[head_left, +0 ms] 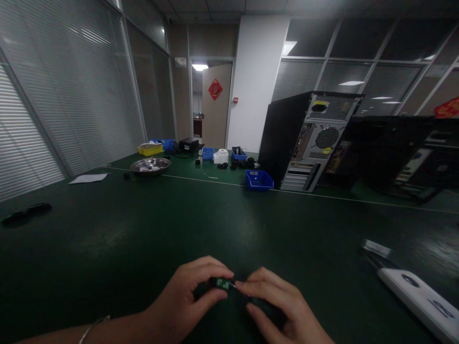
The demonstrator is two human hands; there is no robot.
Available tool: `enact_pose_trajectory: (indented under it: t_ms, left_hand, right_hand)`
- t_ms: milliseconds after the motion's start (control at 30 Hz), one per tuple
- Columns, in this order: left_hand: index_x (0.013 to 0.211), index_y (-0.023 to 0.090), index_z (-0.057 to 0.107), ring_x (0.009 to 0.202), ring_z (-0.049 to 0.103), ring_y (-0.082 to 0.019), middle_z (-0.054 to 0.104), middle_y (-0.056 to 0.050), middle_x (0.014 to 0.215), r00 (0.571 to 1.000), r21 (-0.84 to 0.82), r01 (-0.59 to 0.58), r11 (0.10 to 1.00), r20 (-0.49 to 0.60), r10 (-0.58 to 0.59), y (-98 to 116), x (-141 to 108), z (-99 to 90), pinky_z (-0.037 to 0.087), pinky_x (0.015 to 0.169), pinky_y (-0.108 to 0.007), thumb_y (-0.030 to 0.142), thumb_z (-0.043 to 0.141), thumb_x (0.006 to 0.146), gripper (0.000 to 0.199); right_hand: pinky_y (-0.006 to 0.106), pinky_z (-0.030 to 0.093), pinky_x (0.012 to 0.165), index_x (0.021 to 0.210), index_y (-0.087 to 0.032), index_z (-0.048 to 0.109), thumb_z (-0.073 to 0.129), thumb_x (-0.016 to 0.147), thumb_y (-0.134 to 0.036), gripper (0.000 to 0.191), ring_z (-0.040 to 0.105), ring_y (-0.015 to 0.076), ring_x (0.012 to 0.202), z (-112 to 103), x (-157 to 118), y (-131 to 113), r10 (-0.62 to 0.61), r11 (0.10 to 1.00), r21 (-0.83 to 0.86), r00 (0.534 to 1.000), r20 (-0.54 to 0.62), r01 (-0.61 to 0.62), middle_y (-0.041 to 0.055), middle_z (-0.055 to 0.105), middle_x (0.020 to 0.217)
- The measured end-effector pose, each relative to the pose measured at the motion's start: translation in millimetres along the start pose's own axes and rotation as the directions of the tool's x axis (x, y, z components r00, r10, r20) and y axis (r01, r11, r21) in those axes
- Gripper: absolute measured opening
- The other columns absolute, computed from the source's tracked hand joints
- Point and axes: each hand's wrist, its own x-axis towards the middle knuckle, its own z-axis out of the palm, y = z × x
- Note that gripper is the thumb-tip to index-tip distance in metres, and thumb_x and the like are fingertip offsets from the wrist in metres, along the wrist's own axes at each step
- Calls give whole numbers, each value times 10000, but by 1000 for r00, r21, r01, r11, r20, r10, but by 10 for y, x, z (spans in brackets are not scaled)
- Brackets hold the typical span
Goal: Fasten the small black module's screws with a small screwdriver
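My left hand [201, 286] is closed, pinching a small green circuit board [223, 284] with a dark part at its left end, between thumb and fingers. Just to its right, my right hand [278, 303] is closed with its fingertips on a thin dark piece with a silvery end [233, 284], which meets the board's right edge. The exact kind of this thin piece is too small and dim to tell. Both hands are over the near part of the green table [161, 229]. A bracelet [93, 328] circles my left wrist.
A white device with a short cable [412, 291] lies at the right. Farther back are a black computer tower [287, 138], a blue tray [259, 180], a metal bowl [150, 166], a yellow bin [150, 150] and a paper sheet [88, 178]. Dark objects [27, 212] lie at far left.
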Motion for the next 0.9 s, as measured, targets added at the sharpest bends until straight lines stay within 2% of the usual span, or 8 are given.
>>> enact_pose_trajectory:
  t_ms: [333, 533, 767, 900]
  left_hand:
    - [1040, 263, 747, 927, 705, -218, 773, -48, 993, 1000, -19, 7, 1000, 19, -6, -13, 13, -15, 538, 837, -301, 214, 713, 823, 226]
    - [1023, 251, 758, 912, 713, -215, 779, -55, 976, 1000, -56, -4, 998, 24, 6, -9, 27, -15, 542, 823, -291, 201, 724, 813, 219]
    - [1025, 252, 760, 905, 712, -224, 782, -64, 973, 1000, -9, -17, 1000, 17, 18, 26, 28, -23, 540, 829, -310, 216, 715, 819, 213]
    - [1005, 252, 770, 890, 706, -222, 780, -58, 948, 1000, -46, 14, 999, 23, -13, 15, 35, -23, 528, 811, -297, 200, 726, 804, 212]
  right_hand:
    - [289, 537, 729, 1189, -253, 643, 577, 847, -49, 405, 664, 204, 854, 3, 13, 29, 5, 1000, 1, 1000, 26, -5, 88, 671, 990]
    - [294, 535, 727, 1171, -242, 658, 574, 846, -52, 385, 664, 204, 849, 0, 13, 32, -2, 1000, 19, 999, 33, 1, 94, 676, 976]
    - [274, 536, 712, 1169, -242, 662, 575, 845, -58, 383, 669, 196, 829, 24, 18, 38, -4, 1000, -15, 1000, 31, 4, 88, 681, 958]
    - [278, 536, 722, 1165, -238, 665, 576, 846, -62, 375, 667, 195, 834, 26, 11, 39, 12, 1000, -12, 999, 37, -11, 91, 677, 966]
